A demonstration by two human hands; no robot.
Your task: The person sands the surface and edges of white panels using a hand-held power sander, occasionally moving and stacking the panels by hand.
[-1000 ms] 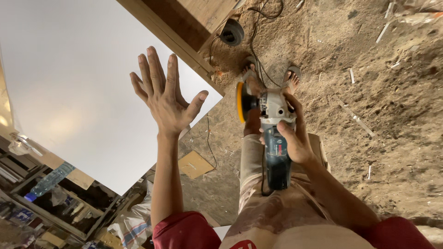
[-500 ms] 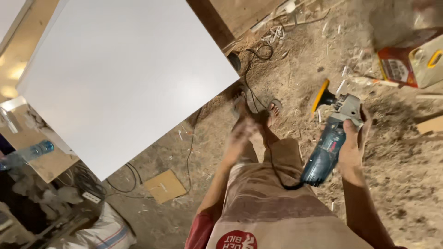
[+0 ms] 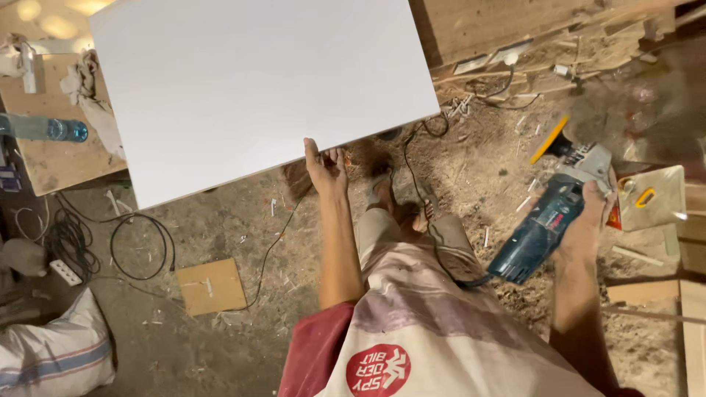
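Note:
A large white board (image 3: 257, 81) fills the upper left of the head view. My left hand (image 3: 326, 165) grips its near edge, thumb on top and fingers curled under. My right hand (image 3: 588, 220) holds a blue power sander (image 3: 548, 217) by its body, out to the right and away from the board. The sander's yellow disc (image 3: 550, 138) points away from me, and its black cord (image 3: 434, 235) trails across my lap.
The floor is dirt with sawdust and wood scraps. Black cables (image 3: 110, 242) and a small plywood square (image 3: 211, 287) lie at left. A plastic bottle (image 3: 44, 130) rests on a wooden surface at far left. A white sack (image 3: 51, 353) sits bottom left. Timber lies at upper right.
My view has swung down onto the board. My left hand went from raised and spread to gripping the board's edge. My right hand carried the sander out to the right.

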